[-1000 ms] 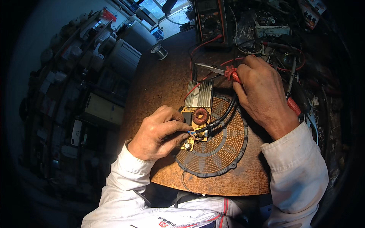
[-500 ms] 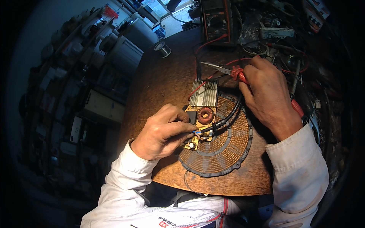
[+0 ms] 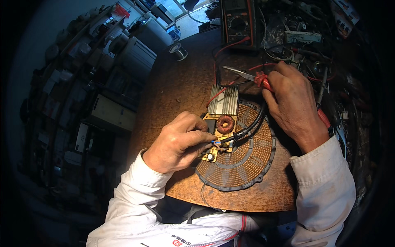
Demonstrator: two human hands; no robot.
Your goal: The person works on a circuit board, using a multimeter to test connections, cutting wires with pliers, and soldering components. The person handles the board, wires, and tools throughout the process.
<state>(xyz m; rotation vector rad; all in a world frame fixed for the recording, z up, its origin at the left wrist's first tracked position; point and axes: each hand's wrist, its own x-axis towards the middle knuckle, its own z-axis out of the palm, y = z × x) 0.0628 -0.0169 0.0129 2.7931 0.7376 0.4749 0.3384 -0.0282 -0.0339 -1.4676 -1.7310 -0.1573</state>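
Observation:
My left hand [image 3: 180, 142] is closed in a pinch at the stripped end of a black cable [image 3: 243, 132], where a short blue wire [image 3: 215, 142] shows at the fingertips. Under those fingers lies a yellow circuit board [image 3: 211, 121] with a copper toroid coil [image 3: 225, 124] and a finned metal heatsink [image 3: 224, 100]. The board rests partly over a round, flat coil of copper windings [image 3: 251, 154] in a dark frame. My right hand [image 3: 293, 105] is wrapped round red-handled long-nose pliers [image 3: 262, 80], raised beyond the coil, their jaws pointing left. What the left fingertips press on is partly hidden.
A multimeter [image 3: 238, 24] with red and black leads stands at the table's far side. A solder spool [image 3: 178, 52] sits at the far left of the wooden table [image 3: 164, 88]. Tools and wires crowd the right side, including another red handle [image 3: 323, 118]. Shelves [image 3: 78, 53] stand at left.
The whole scene sits slightly further right in the view. Both hands keep nearly the same hold and place over the board and coil.

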